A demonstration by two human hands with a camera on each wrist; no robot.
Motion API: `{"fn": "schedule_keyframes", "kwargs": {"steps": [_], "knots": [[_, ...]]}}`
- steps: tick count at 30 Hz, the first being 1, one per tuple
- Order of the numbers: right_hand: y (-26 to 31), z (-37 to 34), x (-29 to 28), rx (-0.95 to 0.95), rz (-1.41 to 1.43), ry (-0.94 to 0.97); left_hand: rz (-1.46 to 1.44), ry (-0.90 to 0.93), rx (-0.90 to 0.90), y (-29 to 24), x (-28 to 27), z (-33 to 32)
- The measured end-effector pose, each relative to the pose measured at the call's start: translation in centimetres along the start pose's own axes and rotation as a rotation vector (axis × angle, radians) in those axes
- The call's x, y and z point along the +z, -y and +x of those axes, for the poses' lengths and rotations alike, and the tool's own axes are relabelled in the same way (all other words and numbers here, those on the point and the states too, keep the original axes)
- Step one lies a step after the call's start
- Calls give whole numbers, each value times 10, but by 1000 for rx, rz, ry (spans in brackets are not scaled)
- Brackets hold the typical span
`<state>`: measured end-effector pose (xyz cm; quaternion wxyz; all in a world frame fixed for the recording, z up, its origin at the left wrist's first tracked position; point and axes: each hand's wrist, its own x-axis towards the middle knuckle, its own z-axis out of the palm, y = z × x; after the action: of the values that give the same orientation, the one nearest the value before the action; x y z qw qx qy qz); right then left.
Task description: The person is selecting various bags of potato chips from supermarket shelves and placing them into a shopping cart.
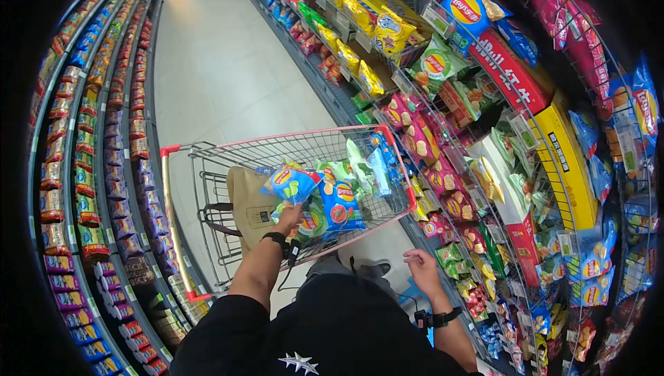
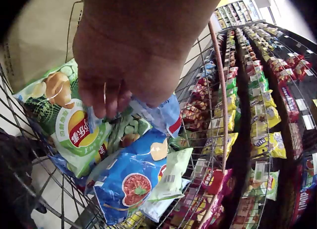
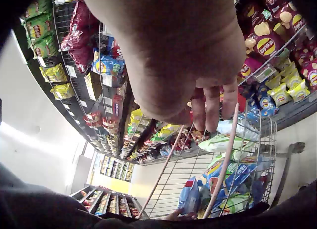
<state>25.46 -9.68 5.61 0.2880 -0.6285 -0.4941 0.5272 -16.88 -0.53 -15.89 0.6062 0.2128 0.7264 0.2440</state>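
Note:
In the head view, my left hand (image 1: 289, 219) pinches the lower edge of a blue bag of chips (image 1: 290, 184) over the shopping cart (image 1: 277, 135). The left wrist view shows the fingers of that hand (image 2: 119, 75) curled at the bag, part of which they hide. Below it in the cart lie a blue chip bag with a red picture (image 1: 340, 204), a green chip bag (image 2: 74, 125) and several pale green packs (image 1: 358, 161). My right hand (image 1: 423, 269) hangs loosely curled beside the cart, holding nothing.
A brown bag (image 1: 250, 203) stands at the cart's left end. Chip shelves (image 1: 443, 148) run close along the right, with a red carton (image 1: 508, 71) and a yellow carton (image 1: 564, 161). Packed snack shelves (image 1: 97, 168) line the left. The aisle floor (image 1: 221, 51) stretches ahead.

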Motion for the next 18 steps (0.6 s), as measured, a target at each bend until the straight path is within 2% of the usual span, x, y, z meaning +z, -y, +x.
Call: {"fn": "schedule_keyframes", "kwargs": {"steps": [8,10,11,13,15,17,18], "knots": [[5,3,12,8,58,-51,40,66,52,4,12,7],[7,6,13,4,53,-56,192,265,42,4,23,1],[8,7,13,-3,47,-56,197,276,41,19,31,15],[13,9,16,20,56,-65,334,480,30,55,54,55],[13,7,17,38,64,-80,408,438,53,25,62,14],[11,8,15,63,41,-65,677,430,135,19,72,16],[10,9,13,59,41,-83,656,456,211,17,74,15]]}}
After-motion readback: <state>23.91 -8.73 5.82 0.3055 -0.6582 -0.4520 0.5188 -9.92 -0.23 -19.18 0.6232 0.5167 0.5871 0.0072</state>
